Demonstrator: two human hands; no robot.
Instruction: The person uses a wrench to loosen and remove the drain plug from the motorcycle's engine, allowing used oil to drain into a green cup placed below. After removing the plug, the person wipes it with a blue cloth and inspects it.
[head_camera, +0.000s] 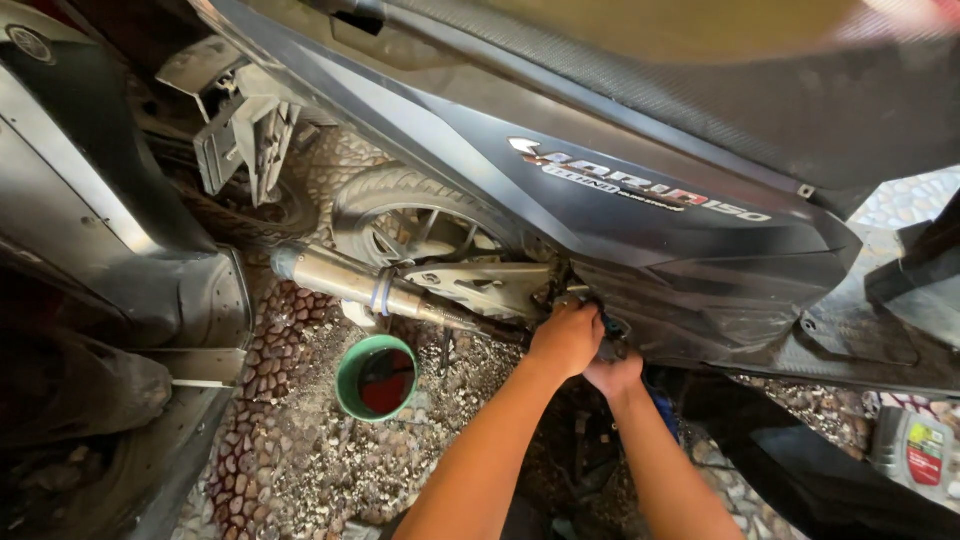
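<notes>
both hands at underside of scooter, below grey side panel.

fingers of left hand (566, 338) curled shut against dark engine parts (560, 285) under panel edge; object inside the grip hidden, cannot tell. right hand (612, 372) just below and touching left hand, fingers tucked upward behind it, spread or pinching cannot tell; small blue item (606, 322) visible just beside the knuckles. forearms crossed low in view, reaching up from bottom edge. silver exhaust pipe (350, 282) to left of hands, running under rear wheel (415, 225). green bucket (377, 377) with red inside, upright on pebble floor (290, 450), left of forearms, below exhaust pipe. grey side panel (640, 215) of scooter above hands. second vehicle body (90, 200) at far left. grey oil bottle (915, 450) with red label at far right on floor.
</notes>
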